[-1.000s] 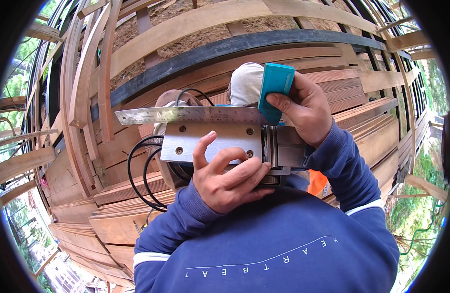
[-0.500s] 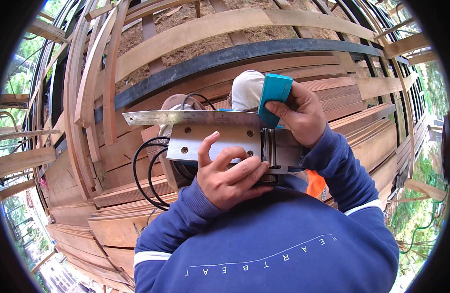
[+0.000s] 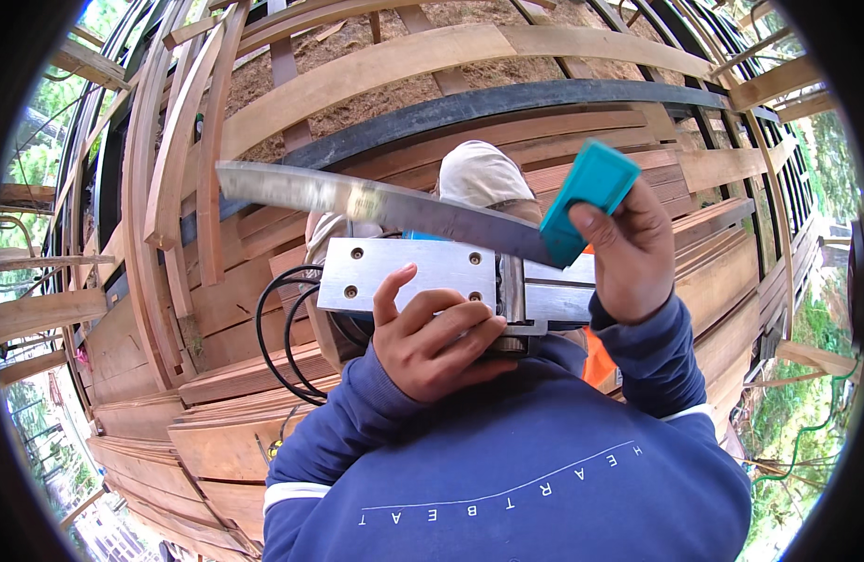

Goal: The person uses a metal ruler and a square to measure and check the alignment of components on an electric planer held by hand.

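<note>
An electric planer (image 3: 404,267) lies upside down across my lap, its silver sole with several screws facing up and the cutter slot near its right end. My left hand (image 3: 437,347) grips its near side, index finger raised and the other fingers bent over the sole's edge. To the right, my right hand (image 3: 633,253) pinches the teal stock of a try square (image 3: 589,197) between thumb and fingers. The square's steel blade points left, slanting above the planer, and looks apart from the sole. The planer's underside and part of my left thumb are hidden.
Black cable (image 3: 287,323) loops at the planer's left. Stacked reddish boards (image 3: 245,440) lie at left and right. Upright timber lengths (image 3: 156,178) stand on the left. A dark beam (image 3: 498,96) and pale planks cross the far side over bare ground. My knee (image 3: 479,173) is just beyond the planer.
My right hand has moved right and toward me with the try square. The blade has lifted off the planer's far edge and now slants, its free end raised to the far left. My left hand stays put.
</note>
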A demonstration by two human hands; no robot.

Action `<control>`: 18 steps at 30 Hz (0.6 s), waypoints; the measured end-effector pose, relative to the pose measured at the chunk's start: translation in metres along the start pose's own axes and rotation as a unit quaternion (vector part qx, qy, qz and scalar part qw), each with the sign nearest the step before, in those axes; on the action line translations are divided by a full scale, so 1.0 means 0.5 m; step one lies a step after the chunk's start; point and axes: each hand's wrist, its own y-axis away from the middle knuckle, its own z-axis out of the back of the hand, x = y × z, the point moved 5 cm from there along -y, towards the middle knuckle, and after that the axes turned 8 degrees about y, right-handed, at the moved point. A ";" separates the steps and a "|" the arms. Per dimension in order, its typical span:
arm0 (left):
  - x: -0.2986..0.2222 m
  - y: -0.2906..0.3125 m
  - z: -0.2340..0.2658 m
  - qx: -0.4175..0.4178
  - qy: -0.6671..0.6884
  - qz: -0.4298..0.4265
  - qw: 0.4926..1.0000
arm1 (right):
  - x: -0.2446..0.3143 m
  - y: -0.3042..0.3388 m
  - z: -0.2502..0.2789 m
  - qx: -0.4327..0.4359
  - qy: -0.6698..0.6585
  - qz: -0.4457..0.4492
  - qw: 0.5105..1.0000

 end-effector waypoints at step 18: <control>0.022 -0.021 0.039 -0.074 -0.078 0.033 0.994 | 0.007 -0.034 -0.094 0.101 0.026 -0.080 0.991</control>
